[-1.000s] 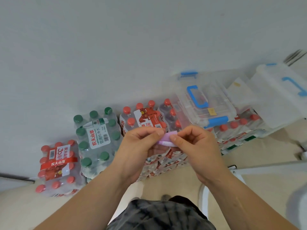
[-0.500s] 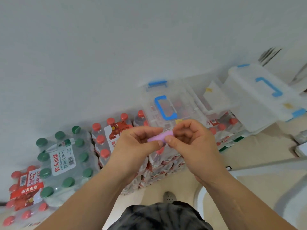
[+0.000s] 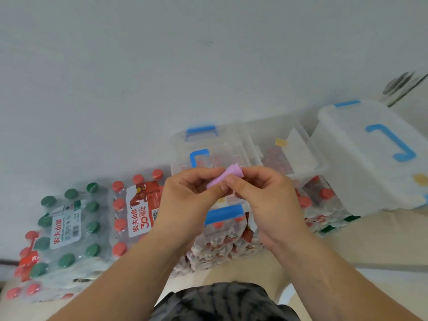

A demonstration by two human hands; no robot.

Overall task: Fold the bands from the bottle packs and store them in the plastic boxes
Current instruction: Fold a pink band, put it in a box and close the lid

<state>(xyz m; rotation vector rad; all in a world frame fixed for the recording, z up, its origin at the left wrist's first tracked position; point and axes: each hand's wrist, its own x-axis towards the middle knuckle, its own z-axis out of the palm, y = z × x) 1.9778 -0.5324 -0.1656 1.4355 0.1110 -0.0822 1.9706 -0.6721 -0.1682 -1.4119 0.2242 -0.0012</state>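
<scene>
My left hand (image 3: pixel 187 200) and right hand (image 3: pixel 266 200) grip the pink band (image 3: pixel 228 176), blocking the shut box (image 3: pixel 208 140) atop bottle packs (image 3: pixel 74 228); the open box (image 3: pixel 273 135) beside it has unclear contents.

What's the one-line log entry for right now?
phase: folding | left hand: pinches purple band | right hand: pinches purple band | clear box: lid on, behind hands | stored: not yet

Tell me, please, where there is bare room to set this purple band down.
Bare floor lies right of the right hand, below the white box. A narrower strip shows between the red-capped packs and the lap. Along the wall it is crowded: packs and clear boxes side by side.
</scene>
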